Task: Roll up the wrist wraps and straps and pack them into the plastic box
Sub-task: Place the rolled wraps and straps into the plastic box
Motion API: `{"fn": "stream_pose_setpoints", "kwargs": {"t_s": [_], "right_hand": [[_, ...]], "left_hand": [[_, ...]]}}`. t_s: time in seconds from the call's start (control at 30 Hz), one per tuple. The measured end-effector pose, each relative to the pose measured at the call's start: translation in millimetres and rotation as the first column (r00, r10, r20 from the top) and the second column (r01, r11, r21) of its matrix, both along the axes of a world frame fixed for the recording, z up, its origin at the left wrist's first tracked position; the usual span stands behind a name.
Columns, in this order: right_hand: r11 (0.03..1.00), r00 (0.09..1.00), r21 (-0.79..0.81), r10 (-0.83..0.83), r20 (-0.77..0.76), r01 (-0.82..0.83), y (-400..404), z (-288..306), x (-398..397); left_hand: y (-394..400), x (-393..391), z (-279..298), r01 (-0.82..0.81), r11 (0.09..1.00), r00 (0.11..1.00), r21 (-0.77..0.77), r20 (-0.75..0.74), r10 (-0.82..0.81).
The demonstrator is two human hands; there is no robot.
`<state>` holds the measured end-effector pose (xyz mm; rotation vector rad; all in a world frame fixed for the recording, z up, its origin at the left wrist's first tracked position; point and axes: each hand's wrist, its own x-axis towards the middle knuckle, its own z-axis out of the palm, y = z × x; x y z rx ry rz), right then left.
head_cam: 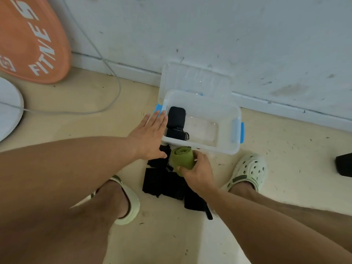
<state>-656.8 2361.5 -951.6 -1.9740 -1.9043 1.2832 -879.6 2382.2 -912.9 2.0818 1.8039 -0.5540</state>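
A clear plastic box (pixel 226 147) with blue latches stands on the floor by the wall. Two rolled black wraps (pixel 176 119) lie in its left end. My right hand (pixel 198 172) grips a rolled green wrap (pixel 182 157) just in front of the box's near wall. My left hand (pixel 150 134) is stretched out flat with straight fingers, its fingertips at the box's left rim. Several unrolled black wraps and straps (pixel 163 181) lie in a heap on the floor between my feet, partly hidden under my right forearm.
The box's clear lid (pixel 194 79) leans against the white wall behind it. An orange fitness disc (pixel 32 40) stands at the far left, with a white round base (pixel 9 107) and a grey cable (pixel 114 80) beside it. A dark object (pixel 344 164) sits at the right edge.
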Motion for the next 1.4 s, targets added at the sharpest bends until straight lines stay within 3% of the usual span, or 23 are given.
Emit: {"fn": "stream_pose_setpoints", "kwargs": {"t_s": [0.07,0.17,0.23,0.3,0.47,0.6,0.67,0.73,0.8,0.87,0.93,1.03,1.23,1.33,1.4], "right_hand": [[0.968,0.979,0.146,0.196,0.050,-0.202,-6.6,23.4,12.7],[0.814,0.898,0.390,0.430,0.094,-0.430,-5.8,57.3,26.5],[0.778,0.902,0.486,0.429,0.056,-0.399,8.5,77.1,25.4],[0.806,0.945,0.517,0.327,0.020,-0.289,36.0,91.7,18.7],[0.897,0.981,0.407,0.117,0.157,-0.172,115.6,79.9,10.2],[0.947,0.892,0.166,0.187,0.410,-0.275,151.6,35.2,5.8],[0.956,0.862,0.048,0.239,0.447,-0.290,161.1,12.8,-0.5],[0.991,0.928,-0.055,0.132,0.350,-0.120,165.7,-3.8,-7.4],[0.958,0.973,-0.201,-0.179,0.146,0.206,166.0,-11.9,-17.6],[0.835,0.884,-0.349,-0.466,-0.038,0.425,166.6,-17.7,-28.4],[0.740,0.776,-0.428,-0.618,-0.128,0.519,167.3,-24.8,-36.9],[0.712,0.732,-0.447,-0.661,-0.165,0.542,169.0,-34.9,-42.1],[0.802,0.879,-0.426,-0.476,-0.029,0.420,176.9,-23.2,-33.6],[0.907,0.935,-0.230,-0.349,0.064,0.354,176.1,0.1,-29.7],[0.962,0.962,-0.018,-0.274,0.008,0.274,167.9,18.0,-29.5]], "left_hand": [[5.4,2.2,8.2,-0.021,0.999,1.000,-0.034,0.007,0.021],[11.9,6.4,14.3,-0.027,0.999,0.999,-0.034,0.018,0.028],[15.3,10.6,15.3,-0.031,0.999,0.999,-0.029,0.034,0.032],[18.3,14.9,15.0,-0.028,0.999,0.999,-0.020,0.030,0.029],[24.6,12.0,11.8,-0.065,0.998,0.993,-0.009,0.097,0.065],[30.3,3.7,3.7,-0.133,0.991,0.985,-0.012,0.111,0.133],[31.4,1.4,0.9,-0.146,0.989,0.982,-0.005,0.116,0.146],[32.5,1.3,0.5,-0.152,0.988,0.981,0.027,0.125,0.148],[35.0,1.6,1.0,-0.170,0.984,0.978,0.050,0.133,0.162],[37.5,1.9,0.8,-0.174,0.983,0.976,0.060,0.142,0.164],[37.6,1.5,-0.7,-0.175,0.982,0.975,0.066,0.147,0.164],[36.1,1.9,-3.4,-0.173,0.982,0.978,0.073,0.134,0.162],[33.6,2.4,-4.9,-0.157,0.985,0.980,0.068,0.132,0.147],[29.3,2.7,-5.4,-0.169,0.985,0.976,0.020,0.140,0.165],[24.0,3.7,-4.8,-0.183,0.983,0.974,0.006,0.140,0.180]]}}
